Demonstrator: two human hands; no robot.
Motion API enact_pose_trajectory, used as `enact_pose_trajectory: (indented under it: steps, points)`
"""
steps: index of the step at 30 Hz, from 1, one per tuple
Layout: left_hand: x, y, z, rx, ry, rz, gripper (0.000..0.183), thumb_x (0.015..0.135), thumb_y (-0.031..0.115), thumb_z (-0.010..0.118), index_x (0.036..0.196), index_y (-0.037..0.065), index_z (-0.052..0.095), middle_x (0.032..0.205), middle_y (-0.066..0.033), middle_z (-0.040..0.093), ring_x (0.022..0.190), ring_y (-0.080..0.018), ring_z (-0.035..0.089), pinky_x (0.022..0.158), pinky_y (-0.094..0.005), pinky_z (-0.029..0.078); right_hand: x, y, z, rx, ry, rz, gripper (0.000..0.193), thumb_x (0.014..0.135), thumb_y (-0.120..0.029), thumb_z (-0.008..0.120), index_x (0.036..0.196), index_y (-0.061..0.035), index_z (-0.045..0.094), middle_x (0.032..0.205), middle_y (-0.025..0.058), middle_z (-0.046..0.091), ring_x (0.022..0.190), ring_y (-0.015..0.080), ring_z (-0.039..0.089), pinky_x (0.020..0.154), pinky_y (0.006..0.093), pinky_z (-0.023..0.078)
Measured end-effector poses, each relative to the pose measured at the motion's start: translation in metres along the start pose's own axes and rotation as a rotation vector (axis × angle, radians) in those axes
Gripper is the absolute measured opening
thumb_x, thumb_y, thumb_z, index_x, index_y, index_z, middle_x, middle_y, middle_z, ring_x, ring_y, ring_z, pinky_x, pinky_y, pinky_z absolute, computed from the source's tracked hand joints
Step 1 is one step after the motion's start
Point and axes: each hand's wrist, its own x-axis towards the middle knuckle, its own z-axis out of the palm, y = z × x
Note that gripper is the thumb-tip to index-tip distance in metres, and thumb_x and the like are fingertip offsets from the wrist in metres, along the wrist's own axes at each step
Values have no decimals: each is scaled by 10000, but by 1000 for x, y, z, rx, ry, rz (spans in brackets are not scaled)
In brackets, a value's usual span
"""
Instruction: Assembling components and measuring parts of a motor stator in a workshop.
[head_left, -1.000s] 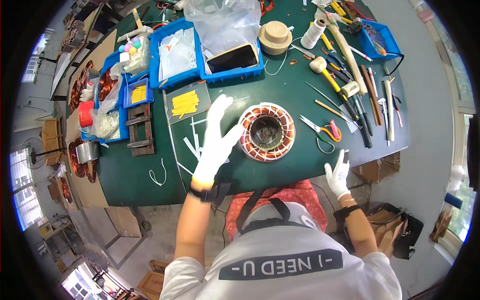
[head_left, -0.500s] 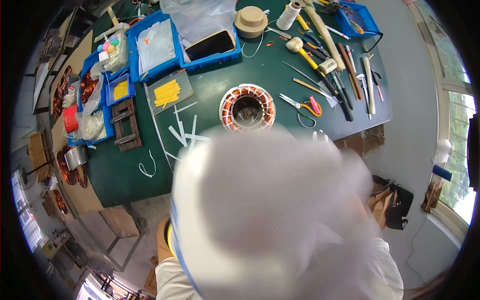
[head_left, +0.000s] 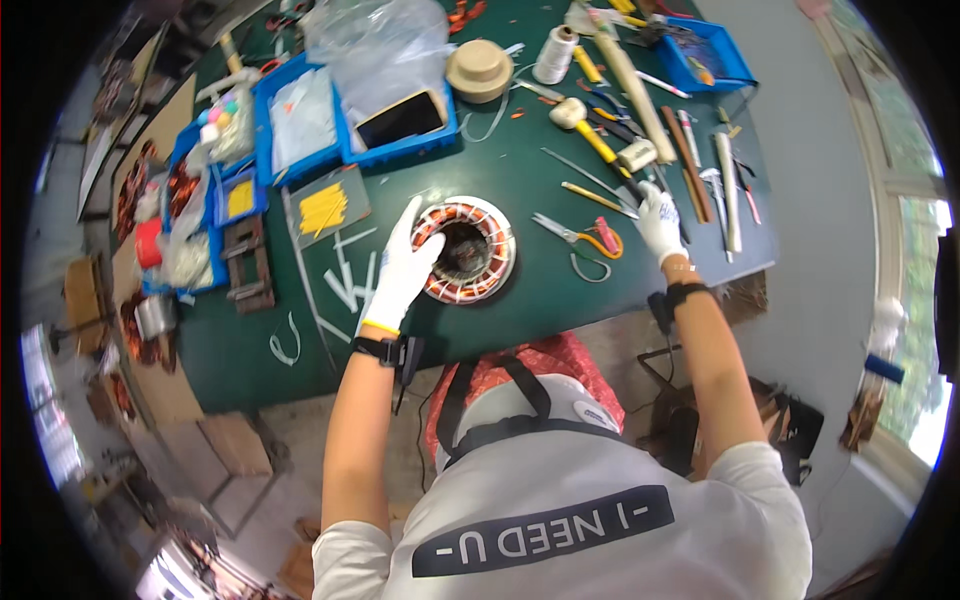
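Note:
My left hand [head_left: 402, 270], in a white glove, grips the left side of a motor stator [head_left: 493, 282]. The thumb bends over the inner edge and the fingers lie along the outside. Copper windings, laced with white cord, ring its dark round opening. My right hand [head_left: 660, 225], also gloved, is among the tools at the right, its fingers bent down over a hammer's black handle [head_left: 684, 236] and the end of a thin wooden stick [head_left: 590, 194]. What those fingers hold is hidden. Orange-handled scissors [head_left: 578, 236] lie between the hands.
Blue bins [head_left: 350, 150] with plastic bags and a phone [head_left: 402, 119] stand at the back. Yellow strips [head_left: 323, 208] and white strips [head_left: 340, 288] lie left of the stator. A mallet [head_left: 570, 114], a cord spool [head_left: 555, 55] and a tan round block [head_left: 479, 70] are farther back.
The large blurred white-grey shape over the near side is gone, and both arms now show. My left hand is now on the stator, my right among the tools. The whole view has shifted slightly.

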Motion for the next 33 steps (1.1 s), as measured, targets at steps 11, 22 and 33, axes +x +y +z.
enact_pose_trajectory:
  steps: [11,22,33]
  points:
    - [-96,-39,-16,253,137,115,1050,670,247,858,1520,0,294,1520,-233,374,1408,-381,364,1160,-460,320,40,-47,-19,-77,-195,71,423,841,-175,577,1230,-17,520,949,210,643,957,363,644,877,444,505]
    - [-41,-30,23,170,228,342,1045,460,194,961,1352,41,439,1272,-160,576,1182,-317,589,1012,-426,484,-64,-245,-225,886,-1245,423,762,992,-327,587,1591,-103,171,944,68,613,500,42,451,470,203,382]
    - [-50,-57,57,-87,293,285,1096,512,139,957,1413,29,344,1357,-159,502,1227,-284,545,1053,-416,468,-103,-285,-190,715,-1226,325,695,918,-67,505,1558,-102,236,947,91,579,738,161,598,697,292,520]
